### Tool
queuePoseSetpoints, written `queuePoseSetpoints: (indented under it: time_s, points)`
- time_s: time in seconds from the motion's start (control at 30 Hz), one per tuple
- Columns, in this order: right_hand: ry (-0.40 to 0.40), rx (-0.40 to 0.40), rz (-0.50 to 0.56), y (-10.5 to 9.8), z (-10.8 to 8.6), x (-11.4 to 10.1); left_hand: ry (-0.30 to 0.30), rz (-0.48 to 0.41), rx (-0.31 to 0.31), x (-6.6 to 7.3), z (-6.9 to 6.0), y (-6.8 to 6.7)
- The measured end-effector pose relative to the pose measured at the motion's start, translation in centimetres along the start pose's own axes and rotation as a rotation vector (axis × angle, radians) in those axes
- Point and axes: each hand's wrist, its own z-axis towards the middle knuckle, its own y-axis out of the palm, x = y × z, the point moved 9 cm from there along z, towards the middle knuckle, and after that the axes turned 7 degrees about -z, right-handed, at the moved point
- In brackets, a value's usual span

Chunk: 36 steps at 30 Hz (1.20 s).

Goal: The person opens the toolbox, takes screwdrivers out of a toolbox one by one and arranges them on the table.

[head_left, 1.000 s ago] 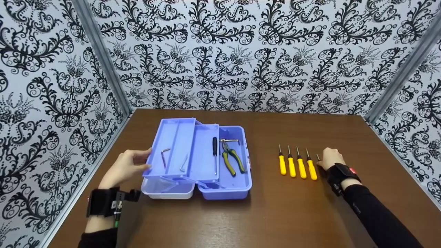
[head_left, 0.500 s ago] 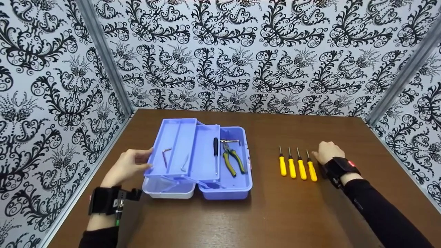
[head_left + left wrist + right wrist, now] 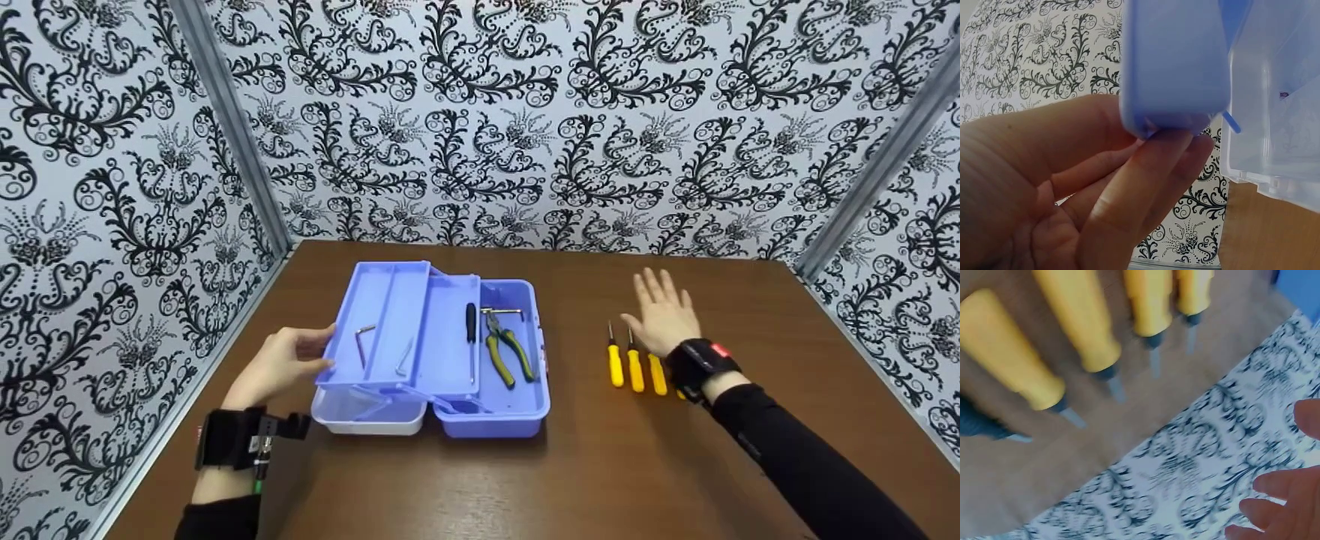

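My left hand [image 3: 276, 366] pinches the left edge of the purple toolbox's raised upper tray [image 3: 366, 300]; in the left wrist view, fingers [image 3: 1123, 202] curl under the tray's corner. Two hex keys lie in that tray, one reddish [image 3: 360, 347] and one pale [image 3: 405, 357]. My right hand [image 3: 664, 319], fingers straight and spread, hovers over a row of yellow-handled screwdrivers [image 3: 616, 366] and partly hides them. The right wrist view shows several yellow handles [image 3: 1081, 318] and a dark-handled screwdriver [image 3: 982, 422] at the row's end; the fingers there touch none of them.
In the toolbox [image 3: 491, 427] lie green-handled pliers [image 3: 499, 364], a metal hex key [image 3: 502, 310] and, on the lower tray, a black screwdriver [image 3: 471, 326]. The pale lid [image 3: 367, 427] hangs open at left. Patterned walls [image 3: 487, 150] enclose the brown table [image 3: 480, 495].
My right hand has moved left from beside the row to above the yellow screwdrivers, and its fingers have straightened and spread. The left hand keeps its hold on the tray.
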Motion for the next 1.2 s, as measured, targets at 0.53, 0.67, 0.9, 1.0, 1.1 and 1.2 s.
queuePoseSetpoints:
  time_s: [0.53,0.67,0.9,1.0,1.1,1.2]
  points:
    - [-0.247,0.017,-0.02,-0.2,1.9,-10.6,-0.031,-0.038,-0.018,-0.7,-0.2,0.3]
    - [-0.324,0.021,-0.057,-1.0,2.2,-14.0,-0.027,-0.035,-0.013,-0.3,-0.3,0.0]
    - [-0.496,0.034,-0.099,-1.5,2.2,-20.0,-0.031,-0.011,-0.024,-0.4,-0.5,0.2]
    - [-0.567,0.053,-0.079,-2.1,2.0,-22.4,-0.008,0.009,-0.02,-0.3,-0.4,0.2]
    - [-0.624,0.072,-0.079,-2.5,1.9,-24.2,0.013,0.019,-0.014,-0.1,-0.3,0.1]
    - [-0.649,0.08,-0.108,-2.4,1.9,-25.4,0.013,0.005,-0.02,-0.1,-0.1,0.1]
